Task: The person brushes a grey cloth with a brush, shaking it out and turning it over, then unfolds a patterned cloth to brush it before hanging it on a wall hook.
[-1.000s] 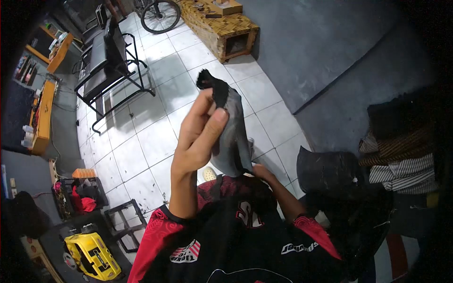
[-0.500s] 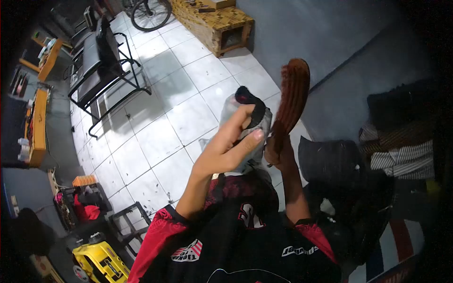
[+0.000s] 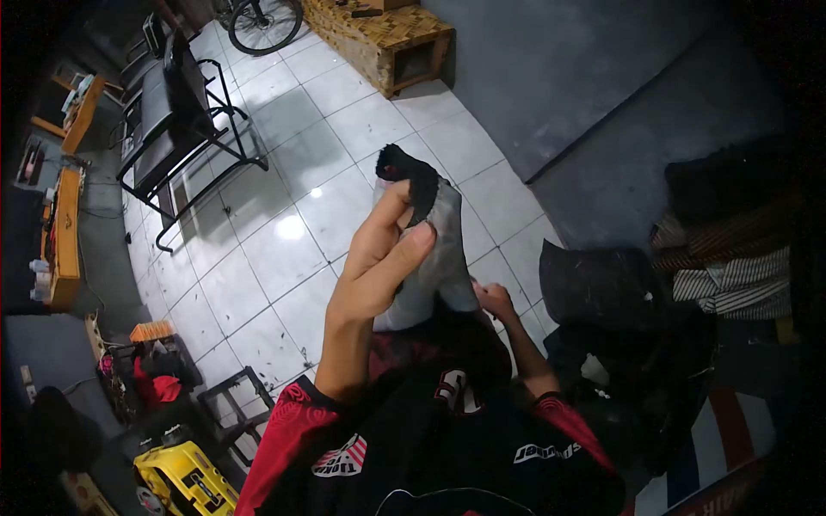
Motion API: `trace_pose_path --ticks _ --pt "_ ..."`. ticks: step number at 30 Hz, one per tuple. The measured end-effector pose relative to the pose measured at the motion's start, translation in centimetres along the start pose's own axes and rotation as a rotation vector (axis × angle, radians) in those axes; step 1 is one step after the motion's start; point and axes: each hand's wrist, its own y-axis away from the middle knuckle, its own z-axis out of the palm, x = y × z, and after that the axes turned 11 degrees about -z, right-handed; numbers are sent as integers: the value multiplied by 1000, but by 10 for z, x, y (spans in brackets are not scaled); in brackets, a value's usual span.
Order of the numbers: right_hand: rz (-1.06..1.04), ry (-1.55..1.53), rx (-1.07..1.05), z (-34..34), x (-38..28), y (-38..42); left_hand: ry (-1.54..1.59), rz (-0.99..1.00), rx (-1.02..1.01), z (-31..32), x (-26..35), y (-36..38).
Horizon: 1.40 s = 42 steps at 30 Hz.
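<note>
My left hand (image 3: 370,267) pinches a light grey cloth (image 3: 443,249) by its black fuzzy band (image 3: 422,185), with thumb in front and fingers bent round the edge. The cloth hangs in front of my body, bunched, its lower end over my dark clothing. At the cloth's lower right edge is my right hand (image 3: 496,301), lower and farther right than the left. Its fingers are curled closed. What they hold, if anything, is hidden by the cloth and the hand itself.
Black chairs (image 3: 185,103) stand on the white tiled floor (image 3: 284,228), which has dark bits scattered on it. A woven-topped bench (image 3: 391,39) is against the grey wall. Striped folded cloths (image 3: 731,284) lie at right; a yellow device (image 3: 185,477) is at lower left.
The long brown ribbed thing that rose from my right hand is out of sight. My right hand has lowered slightly. My left hand and the cloth have shifted left, and the cloth hangs more openly.
</note>
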Motion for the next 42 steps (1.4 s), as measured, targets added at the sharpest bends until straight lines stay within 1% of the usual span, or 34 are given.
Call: trace_pose_path --ticks 1,2,3,4,6,8,10,11,13,14,15,16,17,18,20,23,25,26,27,28,29,30,32,33,36,37,38,39,40,42 --pt "-172 -212 156 -16 -16 14 -23 -24 -29 4 -1 -4" --pt "-171 -415 162 -33 -29 20 -45 -49 -59 7 -3 -10" --pt "-235 -655 190 -52 -52 32 -92 -63 -115 8 -9 -16" --pt "-400 -987 25 -76 -71 51 -114 -83 -140 12 -16 -21" --pt "-671 -1325 -40 -98 -101 79 -164 -116 -197 24 -25 -31" --pt "-661 -1557 -149 -99 -102 89 -183 -159 -239 40 -24 -37" --pt "-617 -1603 -221 -91 -93 93 -203 -178 -276 49 -26 -42" --pt "-580 -1533 -232 -81 -83 87 -186 -194 -303 51 -31 -44" --pt "-554 -1069 -256 -64 -59 56 -150 -145 -275 61 -30 -46" --pt "-600 -791 -170 -46 -30 27 -132 -120 -261 66 -29 -48" --pt "-635 -513 -84 -24 10 -4 -47 -99 -226 71 -27 -48" --pt "-581 -247 19 -16 32 -5 37 -84 -189 76 -25 -48" --pt "-504 15 102 -11 49 -3 18 -89 -206 72 -20 -51" --pt "-347 273 203 -6 66 0 -34 -9 -138 78 -17 -52" --pt "-102 251 155 -6 91 -5 -26 46 -71 84 -15 -55" --pt "-121 24 83 -23 105 -17 -70 -23 -57 77 -21 -59" --pt "-268 -270 289 -57 61 4 -121 -81 -73 76 -32 -65" --pt "-339 -559 321 -65 47 4 -147 -111 -80 77 -36 -68" --pt "-391 -849 287 -96 1 41 -248 -87 -63 80 -40 -71" --pt "-415 -1030 225 -120 -30 68 -296 -130 -48 82 -44 -71" --pt "-496 -1243 156 -129 -47 88 -328 -126 -36 86 -47 -73" --pt "-654 -1384 111 -131 -60 100 -360 -120 -28 90 -51 -76" --pt "-800 -1474 -59 -124 -68 106 -407 -91 -42 98 -51 -81" --pt "-859 -1251 -22 -119 -68 102 -431 -76 -48 100 -51 -82" --pt "-655 -1063 -3 -83 -48 65 -341 83 85 104 -50 -83" --pt "-943 -526 331 -59 -19 38 -294 19 134 100 -46 -83" --pt "-995 -255 360 -35 17 13 -246 105 181 99 -44 -81" --pt "-1031 14 387 -12 55 -9 -176 97 112 99 -35 -79" --pt "-1054 286 414 -1 79 -17 -149 109 73 99 -32 -78" --pt "-674 421 48 -10 83 5 -134 155 29 100 -32 -74"
